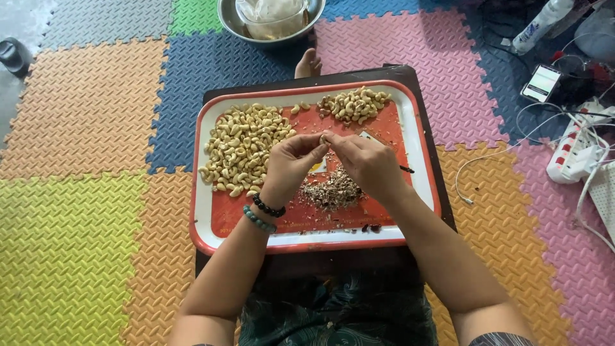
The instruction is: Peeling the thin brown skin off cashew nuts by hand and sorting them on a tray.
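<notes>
A red tray with a white rim (204, 211) lies on a dark board across the lap. The big cashew pile (242, 147) sits at nine o'clock from the hands, a smaller pile (353, 104) at one o'clock, and skin scraps (332, 191) at six. Left hand (291, 165) and right hand (366, 163) meet fingertip to fingertip, both pinching one cashew (323, 138) equally near each.

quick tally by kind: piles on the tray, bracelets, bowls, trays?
Cashew piles: 2, large and small
Husk piles: 1
Bracelets: 2, black and teal, on the left hand
Metal bowls: 1
Trays: 1
Total: 7
Both hands, with the right hand, pinch one cashew.
</notes>
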